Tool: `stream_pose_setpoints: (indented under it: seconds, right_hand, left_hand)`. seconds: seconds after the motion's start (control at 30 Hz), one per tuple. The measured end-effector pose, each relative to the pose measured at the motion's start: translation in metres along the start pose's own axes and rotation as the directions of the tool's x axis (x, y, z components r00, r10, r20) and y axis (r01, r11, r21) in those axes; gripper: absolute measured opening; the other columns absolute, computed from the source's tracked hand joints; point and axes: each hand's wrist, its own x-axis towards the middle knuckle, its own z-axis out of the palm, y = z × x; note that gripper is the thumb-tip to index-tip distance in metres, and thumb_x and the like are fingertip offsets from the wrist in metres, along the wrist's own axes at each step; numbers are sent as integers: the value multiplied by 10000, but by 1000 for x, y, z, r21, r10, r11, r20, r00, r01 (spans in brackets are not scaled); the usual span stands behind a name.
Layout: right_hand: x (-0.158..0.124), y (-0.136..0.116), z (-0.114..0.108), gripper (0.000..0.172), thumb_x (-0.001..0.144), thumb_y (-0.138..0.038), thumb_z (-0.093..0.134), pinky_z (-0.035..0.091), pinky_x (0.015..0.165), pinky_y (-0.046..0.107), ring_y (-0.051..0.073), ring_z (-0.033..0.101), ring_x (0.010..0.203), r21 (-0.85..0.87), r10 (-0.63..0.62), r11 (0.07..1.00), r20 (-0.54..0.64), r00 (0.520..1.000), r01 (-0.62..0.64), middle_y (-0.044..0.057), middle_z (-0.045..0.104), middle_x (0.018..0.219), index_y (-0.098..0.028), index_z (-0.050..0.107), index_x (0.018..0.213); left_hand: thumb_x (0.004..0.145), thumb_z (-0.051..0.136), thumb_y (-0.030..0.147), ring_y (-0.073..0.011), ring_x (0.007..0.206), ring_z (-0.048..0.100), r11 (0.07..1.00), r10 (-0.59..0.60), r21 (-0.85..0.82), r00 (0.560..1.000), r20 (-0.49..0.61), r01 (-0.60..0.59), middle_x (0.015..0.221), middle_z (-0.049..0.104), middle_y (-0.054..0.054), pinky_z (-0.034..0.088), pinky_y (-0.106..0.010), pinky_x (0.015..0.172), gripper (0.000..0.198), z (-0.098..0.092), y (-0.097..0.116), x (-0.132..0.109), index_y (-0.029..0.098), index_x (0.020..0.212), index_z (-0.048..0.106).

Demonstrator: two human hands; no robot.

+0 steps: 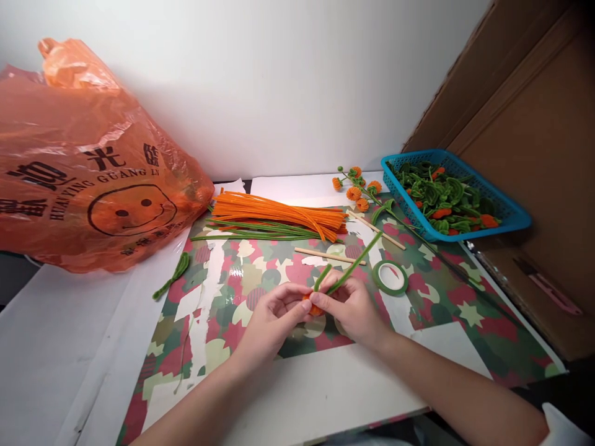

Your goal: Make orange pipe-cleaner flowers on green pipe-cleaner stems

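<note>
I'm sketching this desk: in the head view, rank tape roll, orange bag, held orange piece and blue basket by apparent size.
1. Orange bag
2. Blue basket
3. Tape roll
4. Held orange piece, partly hidden

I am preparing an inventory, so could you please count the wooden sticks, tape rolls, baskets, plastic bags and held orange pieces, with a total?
Wooden sticks: 2
Tape roll: 1
Blue basket: 1
Orange plastic bag: 1
Held orange piece: 1
Total: 6
</note>
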Motion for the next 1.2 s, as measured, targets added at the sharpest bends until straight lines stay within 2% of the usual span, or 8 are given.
stream_pose_setpoints:
  seconds: [0.13, 0.33, 0.5, 0.7, 0.83, 0.9, 1.07, 1.2]
  right_hand:
    - [-2, -1, 1, 199, 724, -303, 732, 446, 557, 251, 129, 526, 624, -88, -28, 996, -31, 999, 25, -6, 557, 607, -174, 617, 624]
    - [-4, -2, 0, 154, 747, -331, 716, 463, 546, 249, 138, 569, 645, -142, -7, 990, 5, 1000, 7, 27, 649, 741, -193, 695, 811]
    - [-3, -3, -2, 53, 814, -234, 659, 512, 744, 305, 177, 615, 877, -171, -228, 956, 86, 970, 240, 38, 657, 880, -234, 710, 801]
    - [2, -12, -7, 107, 823, -177, 652, 468, 780, 345, 168, 574, 822, -379, -344, 819, 277, 897, 431, 26, 644, 819, -236, 725, 772]
    - [1, -11, -8, 108, 807, -143, 664, 461, 819, 359, 172, 599, 831, -372, -397, 802, 255, 882, 468, 15, 687, 808, -232, 713, 771]
    - [-2, -7, -6, 91, 792, -147, 678, 476, 784, 344, 173, 616, 811, -354, -374, 838, 181, 910, 415, 17, 701, 809, -232, 711, 794]
    - [-7, 2, 0, 139, 748, -242, 729, 443, 514, 245, 126, 580, 616, -182, -90, 980, -55, 994, 79, 12, 678, 817, -226, 666, 871]
    - [-8, 2, 1, 92, 736, -193, 732, 449, 553, 251, 141, 589, 675, -189, -140, 974, -46, 989, 129, 10, 661, 762, -217, 671, 801]
  left_hand:
    - [750, 735, 305, -145, 742, 646, 985, 113, 134, 993, -32, -108, 857, 702, -42, 519, -219, 656, 166, 4, 4, -3, 171, 842, 701]
    - [774, 701, 354, -138, 689, 618, 987, 62, 153, 995, -79, -49, 769, 688, -37, 503, -211, 610, 195, -1, 10, -1, 159, 778, 711]
    - [789, 696, 345, -112, 687, 588, 994, 60, 93, 994, -87, -52, 749, 643, -15, 489, -192, 626, 188, -8, 8, 1, 159, 756, 693]
    - [785, 696, 357, -102, 652, 556, 992, 81, 102, 993, -91, -72, 716, 610, -8, 474, -191, 601, 218, -8, 8, 1, 150, 726, 664]
    - [784, 696, 363, -99, 647, 566, 989, 88, 123, 992, -94, -76, 759, 633, -15, 488, -189, 595, 212, -6, 10, 1, 155, 744, 684]
    - [783, 696, 366, -101, 659, 574, 988, 93, 134, 990, -103, -79, 797, 647, -25, 497, -191, 601, 210, -4, 10, 0, 157, 765, 698]
    - [775, 702, 374, -94, 650, 573, 993, 64, 109, 991, -117, -51, 798, 637, -20, 501, -181, 590, 224, 1, 10, -1, 153, 741, 691]
    - [768, 708, 359, -86, 648, 569, 996, 54, 81, 991, -126, -44, 783, 617, -7, 496, -164, 576, 212, 4, 10, -3, 155, 720, 678]
